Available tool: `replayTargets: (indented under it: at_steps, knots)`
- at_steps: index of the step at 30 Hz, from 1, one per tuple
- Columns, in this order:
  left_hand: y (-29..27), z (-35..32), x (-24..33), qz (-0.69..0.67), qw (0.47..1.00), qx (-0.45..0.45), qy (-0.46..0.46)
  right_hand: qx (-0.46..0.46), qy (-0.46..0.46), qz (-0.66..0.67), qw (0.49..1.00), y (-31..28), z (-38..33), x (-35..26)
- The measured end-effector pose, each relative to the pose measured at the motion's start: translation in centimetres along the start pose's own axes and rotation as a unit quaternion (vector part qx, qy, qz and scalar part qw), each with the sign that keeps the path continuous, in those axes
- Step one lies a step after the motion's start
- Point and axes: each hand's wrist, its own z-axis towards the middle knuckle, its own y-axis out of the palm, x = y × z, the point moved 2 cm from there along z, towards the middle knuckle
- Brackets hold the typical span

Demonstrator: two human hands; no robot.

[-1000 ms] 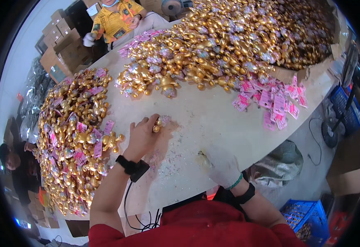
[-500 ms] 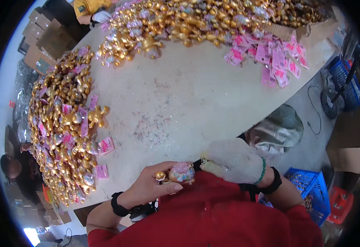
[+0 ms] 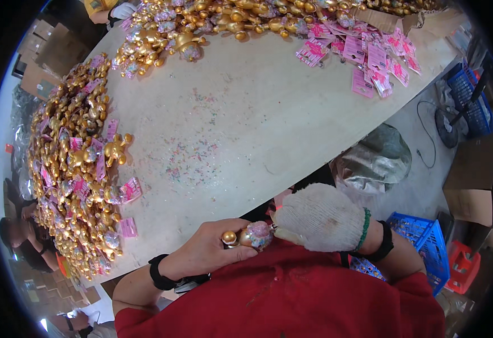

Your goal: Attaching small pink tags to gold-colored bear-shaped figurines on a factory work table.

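Note:
Close to my chest, my left hand (image 3: 210, 248) is closed around a small gold figure (image 3: 256, 235) with a round, glitter-covered part in pink and pale blue. A round gold knob shows between its fingers. My right hand (image 3: 325, 217), in a white knitted glove, is closed, its fingertips pressed together at the glittery end of the figure. A small metallic bit shows at those fingertips, too small to make out. Both hands are just off the table's near edge.
The pale table (image 3: 269, 112) carries scattered glitter (image 3: 193, 158). Gold figures are heaped at the left (image 3: 72, 169) and back (image 3: 218, 22), with pink cards (image 3: 370, 56) at the back right. A blue crate (image 3: 432, 253), a red stool (image 3: 464, 267) and a sack (image 3: 376, 160) stand to the right.
The whole view has shifted, so the table and heaps sit higher and further left. My right fingertips have come closer to the glittery end of the figure; my left hand keeps its grip.

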Motion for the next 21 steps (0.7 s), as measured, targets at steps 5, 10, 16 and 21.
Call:
replayTargets:
  at_steps: [5,10,16,21]
  knots:
    - [0.4,0.2,0.2,0.045,0.998,-0.033,-0.028,-0.085,0.031,0.020,0.996,1.2,-0.7,0.1]
    - [0.9,0.6,-0.6,0.089,0.995,-0.040,0.020,-0.060,0.018,0.021,0.998,2.2,-1.7,-0.2]
    - [1.6,0.5,-0.3,0.122,0.991,-0.048,0.029,-0.046,0.035,0.055,0.997,2.8,-2.3,-0.6]
    - [2.0,0.8,-0.5,0.147,0.988,-0.050,0.022,-0.037,0.040,0.076,0.996,3.9,-2.9,-0.4]
